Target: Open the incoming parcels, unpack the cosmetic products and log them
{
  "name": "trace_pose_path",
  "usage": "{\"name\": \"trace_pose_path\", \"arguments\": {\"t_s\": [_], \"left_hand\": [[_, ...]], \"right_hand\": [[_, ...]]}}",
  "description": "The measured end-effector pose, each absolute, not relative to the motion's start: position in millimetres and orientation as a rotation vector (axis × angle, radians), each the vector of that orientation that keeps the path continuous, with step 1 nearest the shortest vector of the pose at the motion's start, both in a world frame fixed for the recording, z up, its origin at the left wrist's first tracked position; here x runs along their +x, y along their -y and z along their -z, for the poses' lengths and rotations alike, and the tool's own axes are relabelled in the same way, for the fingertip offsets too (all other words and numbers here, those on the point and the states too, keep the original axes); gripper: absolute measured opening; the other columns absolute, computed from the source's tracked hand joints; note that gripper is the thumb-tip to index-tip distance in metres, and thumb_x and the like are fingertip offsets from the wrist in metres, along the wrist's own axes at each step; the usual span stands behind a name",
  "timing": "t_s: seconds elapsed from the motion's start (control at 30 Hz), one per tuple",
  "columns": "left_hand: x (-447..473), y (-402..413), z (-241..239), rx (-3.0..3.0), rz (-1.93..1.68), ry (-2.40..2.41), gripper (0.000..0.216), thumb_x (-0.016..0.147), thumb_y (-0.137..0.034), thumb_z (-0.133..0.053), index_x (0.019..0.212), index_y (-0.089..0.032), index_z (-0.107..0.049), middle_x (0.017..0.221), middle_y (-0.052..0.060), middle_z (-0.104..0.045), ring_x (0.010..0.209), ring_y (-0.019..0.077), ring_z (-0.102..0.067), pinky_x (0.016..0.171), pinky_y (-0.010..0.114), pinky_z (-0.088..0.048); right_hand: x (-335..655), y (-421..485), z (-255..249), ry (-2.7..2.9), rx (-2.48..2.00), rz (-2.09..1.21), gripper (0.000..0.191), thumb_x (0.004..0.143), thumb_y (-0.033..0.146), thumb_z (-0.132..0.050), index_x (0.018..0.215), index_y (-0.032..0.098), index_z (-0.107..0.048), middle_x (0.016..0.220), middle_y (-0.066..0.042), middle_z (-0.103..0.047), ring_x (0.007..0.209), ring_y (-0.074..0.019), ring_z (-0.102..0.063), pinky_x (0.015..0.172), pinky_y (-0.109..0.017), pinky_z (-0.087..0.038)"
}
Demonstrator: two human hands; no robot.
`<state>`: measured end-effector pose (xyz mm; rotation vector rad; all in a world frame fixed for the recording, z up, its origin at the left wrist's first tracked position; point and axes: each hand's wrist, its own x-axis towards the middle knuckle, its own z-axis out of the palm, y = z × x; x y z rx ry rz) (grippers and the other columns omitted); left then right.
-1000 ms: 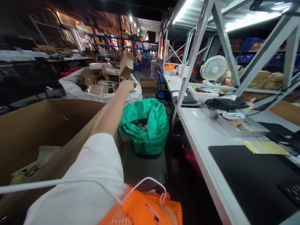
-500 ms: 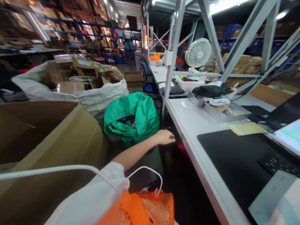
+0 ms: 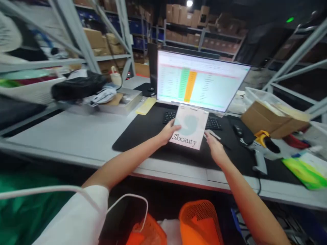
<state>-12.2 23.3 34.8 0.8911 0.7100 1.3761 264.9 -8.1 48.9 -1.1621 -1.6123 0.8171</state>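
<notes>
In the head view my left hand grips the left side of a flat, pale box printed with a light blue shape and the word "beauty". Its thumb lies across the front. The box is tilted up over the desk mat, in front of the keyboard. At the box's right edge is my right hand, its fingers closed around a slim whitish object whose kind I cannot make out. Whether this hand also touches the box is unclear.
A monitor showing a spreadsheet stands behind the box. To the right are a mouse, a barcode scanner and a cardboard box. Orange baskets sit below the desk edge. Yellow paper lies left.
The view has swung right to face the desk and monitor. My left hand has come from beside the green bag up to the desk and now holds the pale box.
</notes>
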Motion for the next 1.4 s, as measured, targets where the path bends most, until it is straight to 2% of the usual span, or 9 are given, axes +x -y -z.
{"name": "trace_pose_path", "arguments": {"t_s": [0.17, 0.27, 0.4, 0.5, 0.67, 0.83, 1.1, 1.27, 1.4], "left_hand": [[-19.7, -50.2, -18.9, 0.467, -1.394, -0.724, 0.046, 0.083, -0.024, -0.07, 0.126, -0.01, -0.066, 0.103, 0.015, -0.08, 0.103, 0.0353, -0.077, 0.102, 0.051, -0.06], [-32.1, -53.3, -15.8, 0.35, -1.36, -0.716, 0.048, 0.094, -0.029, -0.055, 0.134, -0.004, -0.062, 0.102, 0.018, -0.08, 0.103, 0.035, -0.077, 0.099, 0.051, -0.061], [-42.2, -47.6, -22.2, 0.345, -1.258, -0.689, 0.05, 0.099, -0.032, -0.045, 0.138, -0.005, -0.061, 0.107, 0.018, -0.079, 0.099, 0.0313, -0.078, 0.092, 0.047, -0.064], [-47.2, -39.1, -23.4, 0.565, -1.181, -0.596, 0.054, 0.097, -0.047, -0.051, 0.135, -0.01, -0.065, 0.121, 0.02, -0.076, 0.101, 0.0343, -0.076, 0.084, 0.047, -0.065], [-54.6, -35.0, -18.7, 0.803, -1.157, -0.553, 0.061, 0.091, -0.061, -0.064, 0.132, -0.016, -0.067, 0.125, 0.019, -0.073, 0.099, 0.0309, -0.075, 0.084, 0.044, -0.065], [-50.6, -35.9, -18.0, 0.81, -1.146, -0.56, 0.058, 0.097, -0.062, -0.053, 0.126, -0.015, -0.071, 0.122, 0.018, -0.074, 0.097, 0.0299, -0.075, 0.081, 0.042, -0.066], [-31.1, -23.5, -24.2, 0.748, -1.082, -0.64, 0.046, 0.1, -0.053, -0.052, 0.118, -0.016, -0.074, 0.114, 0.015, -0.077, 0.09, 0.0273, -0.076, 0.075, 0.039, -0.066], [-26.7, -24.4, -20.1, 0.671, -1.116, -0.661, 0.04, 0.098, -0.045, -0.061, 0.12, -0.014, -0.072, 0.116, 0.014, -0.078, 0.094, 0.0296, -0.077, 0.084, 0.043, -0.065], [-19.9, -26.7, -8.8, 0.541, -1.175, -0.733, 0.043, 0.1, -0.049, -0.061, 0.122, -0.014, -0.072, 0.116, 0.012, -0.078, 0.105, 0.0284, -0.076, 0.101, 0.043, -0.061]], "right_hand": [[440.3, 16.1, -33.8, 1.345, -1.865, 0.103, 0.047, 0.075, 0.066, -0.076, 0.091, 0.022, -0.072, 0.129, -0.029, -0.064, 0.135, -0.0482, -0.052, 0.114, -0.066, -0.033], [502.7, 13.7, -21.5, 1.224, -2.259, -0.216, 0.046, 0.062, 0.06, -0.088, 0.062, 0.029, -0.054, 0.084, -0.024, -0.067, 0.103, -0.0501, -0.067, 0.09, -0.064, -0.046], [506.2, -1.3, -17.5, 1.092, -2.268, -0.366, 0.047, 0.058, 0.046, -0.091, 0.055, 0.031, -0.046, 0.062, -0.011, -0.057, 0.087, -0.0439, -0.067, 0.082, -0.059, -0.046], [495.1, 4.7, -20.5, 0.961, -2.121, -0.52, 0.039, 0.067, 0.041, -0.087, 0.058, 0.029, -0.051, 0.066, -0.014, -0.059, 0.084, -0.0397, -0.067, 0.076, -0.054, -0.047], [462.1, 55.5, -32.1, 0.912, -1.503, -0.866, 0.022, 0.082, 0.047, -0.072, 0.087, 0.027, -0.064, 0.108, -0.021, -0.069, 0.093, -0.0275, -0.07, 0.078, -0.044, -0.053], [373.5, 93.2, -52.3, 1.105, -1.344, -1.176, 0.043, 0.065, 0.044, -0.09, 0.097, 0.025, -0.068, 0.06, -0.001, -0.059, 0.05, -0.0187, -0.053, 0.051, -0.033, -0.043], [279.5, 107.6, -56.3, 1.409, -1.36, -1.637, 0.044, 0.07, 0.048, -0.088, 0.091, 0.017, -0.066, 0.056, 0.0, -0.061, 0.051, -0.0159, -0.054, 0.054, -0.027, -0.044], [345.5, 78.4, -42.4, 1.158, -1.582, -1.273, 0.057, 0.067, 0.054, -0.091, 0.1, 0.018, -0.064, 0.064, -0.004, -0.067, 0.052, -0.0204, -0.06, 0.046, -0.028, -0.046], [431.3, 22.6, -31.8, 1.048, -1.933, -0.729, 0.03, 0.082, 0.04, -0.083, 0.097, 0.019, -0.067, 0.078, -0.01, -0.072, 0.065, -0.0259, -0.067, 0.055, -0.036, -0.055]]}}
